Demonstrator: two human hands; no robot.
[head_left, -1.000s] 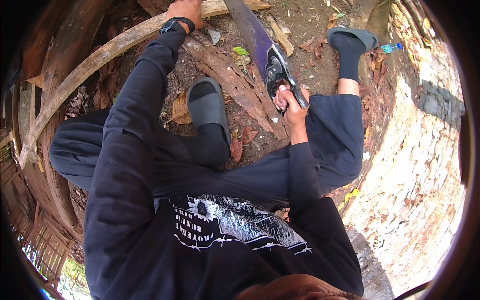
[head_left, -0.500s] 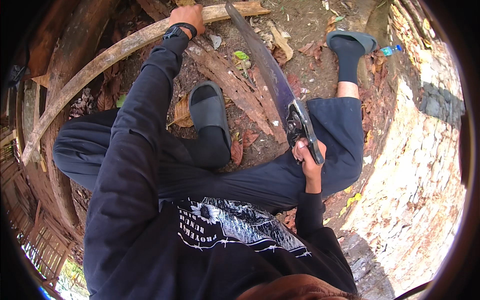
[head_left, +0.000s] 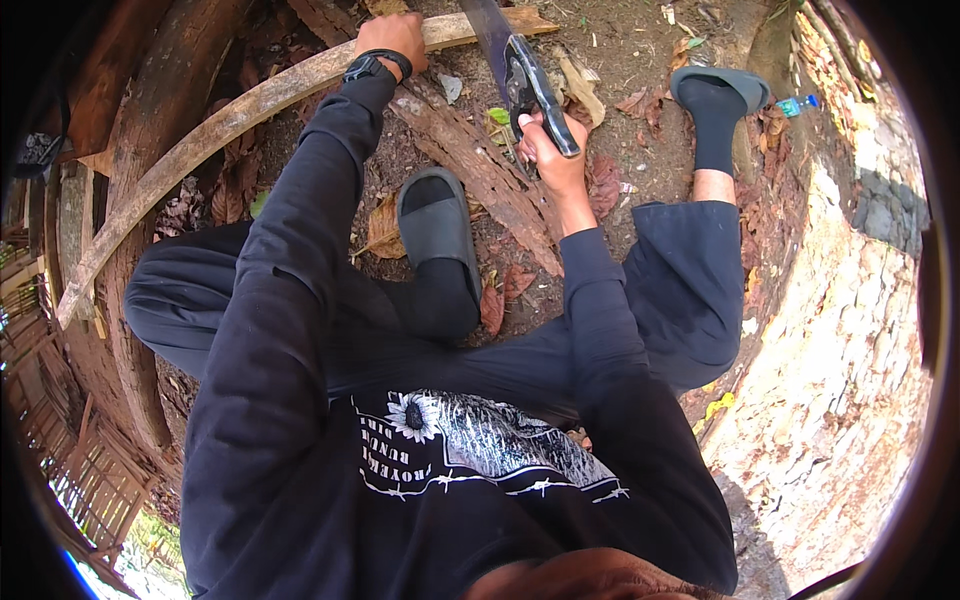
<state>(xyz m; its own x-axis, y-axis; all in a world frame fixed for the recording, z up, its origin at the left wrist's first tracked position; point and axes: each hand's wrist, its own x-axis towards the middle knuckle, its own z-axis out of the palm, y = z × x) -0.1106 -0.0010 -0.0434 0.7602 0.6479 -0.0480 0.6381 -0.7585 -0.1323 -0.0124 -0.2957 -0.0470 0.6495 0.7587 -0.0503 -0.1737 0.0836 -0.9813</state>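
Note:
My left hand [head_left: 392,42] is closed around a long wooden strip [head_left: 215,118], close to its far right end. The strip looks curved and runs from there down to the left. A hand saw [head_left: 540,95] is in my right hand [head_left: 552,150], whose fingers wrap round its black handle. The saw's blade [head_left: 487,38] crosses the strip near the end, just right of my left hand, and its far part leaves the top of the picture. Whether the teeth sit in a cut cannot be made out.
A rough, flaking piece of wood [head_left: 480,165] lies on the leaf-strewn soil between my feet in grey slides [head_left: 437,225]. Thick logs [head_left: 150,110] stand at the left. A plastic bottle [head_left: 797,105] lies beyond my right foot, and a large pale trunk [head_left: 830,400] fills the right side.
My right hand has pushed the saw forward and slightly left, away from my body, so more of the blade has passed beyond the strip. My left hand keeps its grip on the strip.

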